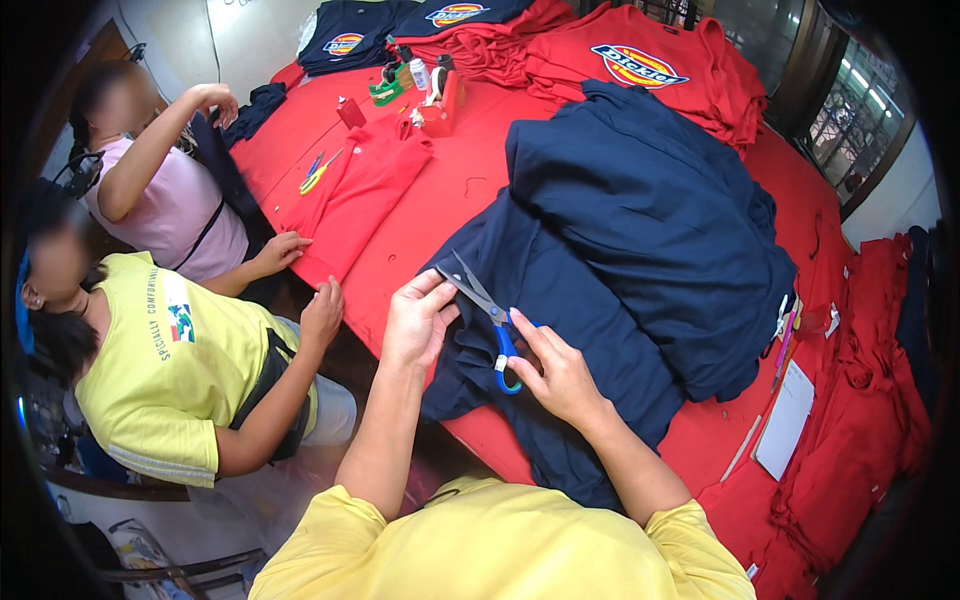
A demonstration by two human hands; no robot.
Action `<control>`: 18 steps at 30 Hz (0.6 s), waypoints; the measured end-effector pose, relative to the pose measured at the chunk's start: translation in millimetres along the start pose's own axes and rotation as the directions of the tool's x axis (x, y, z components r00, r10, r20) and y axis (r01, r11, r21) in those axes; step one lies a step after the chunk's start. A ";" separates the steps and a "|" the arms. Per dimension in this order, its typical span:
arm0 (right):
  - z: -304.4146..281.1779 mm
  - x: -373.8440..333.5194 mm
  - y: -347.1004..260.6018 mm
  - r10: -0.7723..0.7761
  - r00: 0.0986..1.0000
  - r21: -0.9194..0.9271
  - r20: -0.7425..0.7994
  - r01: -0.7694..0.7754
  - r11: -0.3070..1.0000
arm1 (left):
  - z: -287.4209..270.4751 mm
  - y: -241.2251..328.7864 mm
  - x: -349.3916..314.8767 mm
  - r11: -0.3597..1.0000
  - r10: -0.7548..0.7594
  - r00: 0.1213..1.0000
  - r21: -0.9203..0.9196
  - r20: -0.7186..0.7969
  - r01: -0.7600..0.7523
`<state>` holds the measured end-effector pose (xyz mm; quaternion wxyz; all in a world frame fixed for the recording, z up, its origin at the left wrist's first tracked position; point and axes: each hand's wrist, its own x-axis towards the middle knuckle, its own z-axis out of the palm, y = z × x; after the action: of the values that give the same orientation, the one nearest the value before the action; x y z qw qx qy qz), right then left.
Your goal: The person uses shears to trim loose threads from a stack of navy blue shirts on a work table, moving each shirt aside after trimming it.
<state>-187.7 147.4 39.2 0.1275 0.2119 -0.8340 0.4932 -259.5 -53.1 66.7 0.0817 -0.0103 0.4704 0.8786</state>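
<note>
Holding blue-handled scissors (503, 350) in right hand (562, 375), with fingers and thumb bent round handles. Pointing slightly parted blades (480, 294) at left hand (418, 318), over left part of navy garments (645, 260) heaped on red tabletop (418, 225). Curling left fingers close together beside blade tips; cannot tell whether pinching anything.

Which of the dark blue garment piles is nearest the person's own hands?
The large crumpled heap reaching beneath the right hand, which holds blue-handled scissors. The folded dark blue piles lie at the table's far end, printed emblems showing.
</note>
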 end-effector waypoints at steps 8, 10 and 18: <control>6.7 -3.7 13.5 0.137 0.990 0.275 0.034 -0.141 0.951 | 1.7 -3.3 -0.2 1.000 -0.014 1.000 0.025 -0.010 0.014; 1.9 -3.3 4.5 0.250 0.960 0.307 0.123 -0.277 0.911 | 0.3 -3.4 -0.6 1.000 -0.002 1.000 0.026 -0.030 0.003; -0.6 -0.5 4.7 0.152 0.985 0.199 0.083 -0.166 0.966 | 9.1 3.0 -4.0 0.980 0.073 0.997 0.189 -0.018 -0.068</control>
<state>-189.4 150.0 35.7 0.0366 0.1726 -0.7968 0.5779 -255.5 -47.8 74.6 0.0452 0.0030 0.5523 0.8324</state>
